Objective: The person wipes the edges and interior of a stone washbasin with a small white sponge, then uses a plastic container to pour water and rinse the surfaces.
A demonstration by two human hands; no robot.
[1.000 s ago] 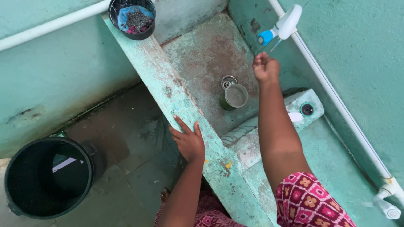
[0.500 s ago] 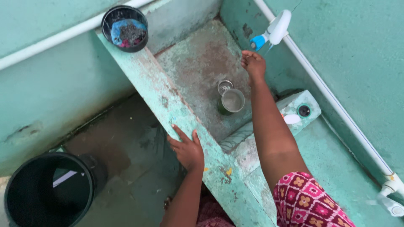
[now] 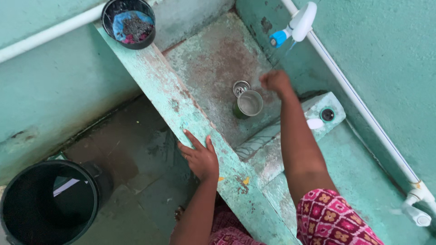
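Note:
My left hand [image 3: 200, 156] lies flat on the worn green rim of the concrete sink wall [image 3: 159, 77], fingers apart, holding nothing. My right hand [image 3: 274, 81] is curled into a fist over the sink floor, slightly blurred, with nothing visible in it. It hovers just right of a metal cup [image 3: 249, 103] that stands upright beside the round drain [image 3: 240, 87]. A white tap with a blue spout [image 3: 297, 25] juts from the wall pipe above and to the right of that hand.
A black bowl with a blue cloth and a dark scrubber [image 3: 128, 22] sits at the far end of the sink wall. A large black bucket [image 3: 45, 202] stands on the wet floor at lower left. A white soap piece [image 3: 314, 123] lies on a ledge. A second tap [image 3: 415, 215] is at lower right.
My right hand has dropped from just under the tap spout down toward the cup. My left hand has stayed on the rim.

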